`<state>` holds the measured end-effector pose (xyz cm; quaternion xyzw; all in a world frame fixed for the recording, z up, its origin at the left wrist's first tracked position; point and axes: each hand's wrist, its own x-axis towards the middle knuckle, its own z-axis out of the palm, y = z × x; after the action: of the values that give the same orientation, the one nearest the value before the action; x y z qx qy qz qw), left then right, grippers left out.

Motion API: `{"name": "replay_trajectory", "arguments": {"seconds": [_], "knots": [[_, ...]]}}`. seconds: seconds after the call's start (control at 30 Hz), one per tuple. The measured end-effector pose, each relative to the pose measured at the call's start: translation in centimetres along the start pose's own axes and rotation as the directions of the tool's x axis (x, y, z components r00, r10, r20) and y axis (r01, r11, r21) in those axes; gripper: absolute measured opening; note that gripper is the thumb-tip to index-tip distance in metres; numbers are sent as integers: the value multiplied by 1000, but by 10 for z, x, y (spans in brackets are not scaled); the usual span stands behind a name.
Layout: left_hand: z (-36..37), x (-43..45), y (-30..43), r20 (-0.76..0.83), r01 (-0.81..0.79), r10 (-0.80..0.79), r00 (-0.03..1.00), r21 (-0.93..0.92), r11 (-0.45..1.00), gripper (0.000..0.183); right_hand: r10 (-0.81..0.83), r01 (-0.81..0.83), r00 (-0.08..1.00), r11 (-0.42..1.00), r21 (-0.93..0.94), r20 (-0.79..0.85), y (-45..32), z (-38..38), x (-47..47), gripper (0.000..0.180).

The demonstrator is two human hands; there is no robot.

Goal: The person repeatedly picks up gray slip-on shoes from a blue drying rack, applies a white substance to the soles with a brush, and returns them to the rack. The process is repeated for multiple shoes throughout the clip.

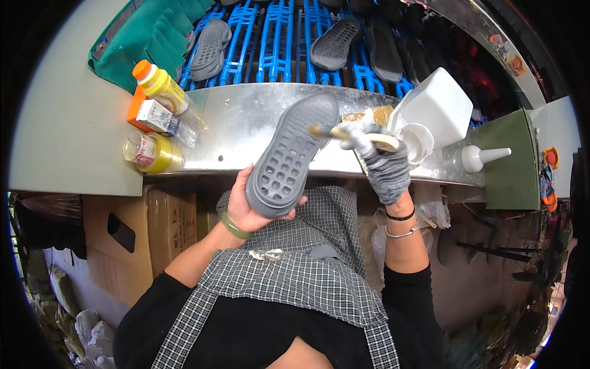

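A dark grey shoe sole (288, 152) tilts up over the metal ledge, its gridded hollow side facing me. My bare left hand (249, 207) grips it around the heel end. In a striped knit glove, my right hand (380, 157) holds a brush (339, 133) with a pale handle. The blurred bristles lie over the sole's right edge near its middle; whether they touch it I cannot tell. Just right of the gloved hand stands a white plastic container (433, 108) with a cut-out opening. A brown taped block (368, 115) lies behind the brush.
Several soles, one a grey sole (211, 50), lie on a blue slatted conveyor (276, 41) beyond the metal ledge (216, 133). At left stand a yellow bottle (161, 87) and tape rolls (161, 152). A white nozzle cap (481, 158) sits at right. Below left is a cardboard box (115, 240).
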<state>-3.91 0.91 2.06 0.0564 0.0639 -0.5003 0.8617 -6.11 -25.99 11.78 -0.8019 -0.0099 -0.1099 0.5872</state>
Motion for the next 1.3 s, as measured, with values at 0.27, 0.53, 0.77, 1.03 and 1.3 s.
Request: {"name": "replay_trajectory", "arguments": {"seconds": [0.27, 0.53, 0.77, 1.03, 1.3], "knots": [[15, -13, -17, -49, 28, -35, 998, -132, 991, 68, -206, 180, 978, 916, -358, -34, 92, 2, 99, 6], [7, -16, -10, -49, 31, -36, 998, -93, 995, 65, -201, 227, 928, 973, -48, 314, 43, 4, 73, 28], [1, -10, -9, 10, 24, -23, 1000, -118, 993, 67, -188, 192, 980, 810, 554, -66, 60, 10, 80, 23], [-6, -5, -12, 38, 51, -47, 998, -123, 991, 68, -209, 219, 970, 973, 67, -124, 63, 28, 97, 29], [-23, 6, -19, 11, -9, 11, 1000, -121, 993, 68, -26, 35, 998, 986, 162, -57, 21, 64, -5, 26]]}}
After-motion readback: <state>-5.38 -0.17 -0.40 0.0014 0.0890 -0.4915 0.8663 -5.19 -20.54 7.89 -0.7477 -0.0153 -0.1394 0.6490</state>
